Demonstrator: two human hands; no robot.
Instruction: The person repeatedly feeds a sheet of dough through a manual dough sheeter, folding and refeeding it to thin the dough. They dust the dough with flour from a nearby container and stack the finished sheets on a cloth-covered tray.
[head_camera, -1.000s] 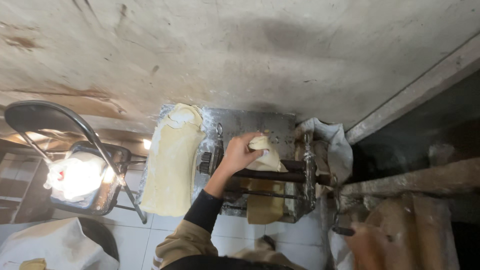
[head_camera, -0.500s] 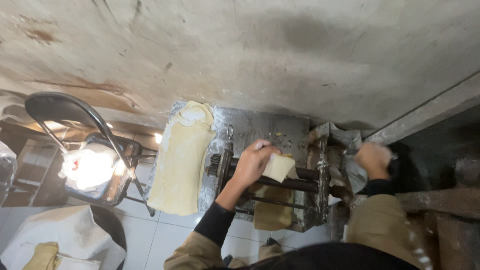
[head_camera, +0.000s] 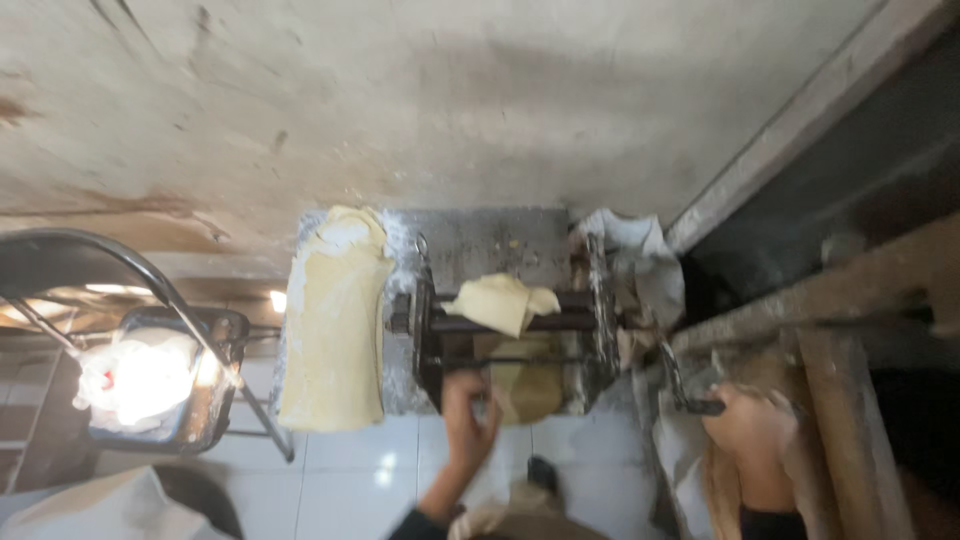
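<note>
A hand-cranked metal dough roller (head_camera: 505, 330) stands on a floury metal stand. A folded piece of yellow dough (head_camera: 503, 300) lies on top of its rollers, and a dough sheet (head_camera: 525, 385) hangs out below. My left hand (head_camera: 468, 415) is under the rollers at the machine's near side, fingers touching the lower edge of that sheet. My right hand (head_camera: 745, 425) is closed on the crank handle (head_camera: 700, 405) at the machine's right side. A long folded dough slab (head_camera: 335, 320) lies on the stand to the left.
A metal folding chair (head_camera: 130, 330) holding a white plastic bag (head_camera: 135, 375) stands at the left. A white cloth (head_camera: 640, 255) hangs at the machine's right. Wooden planks (head_camera: 850, 330) run along the right. A stained wall rises behind; white floor tiles lie below.
My left hand left the dough on top of the rollers and dropped below to the emerging sheet. My right hand came down onto the crank handle. The view tilted slightly.
</note>
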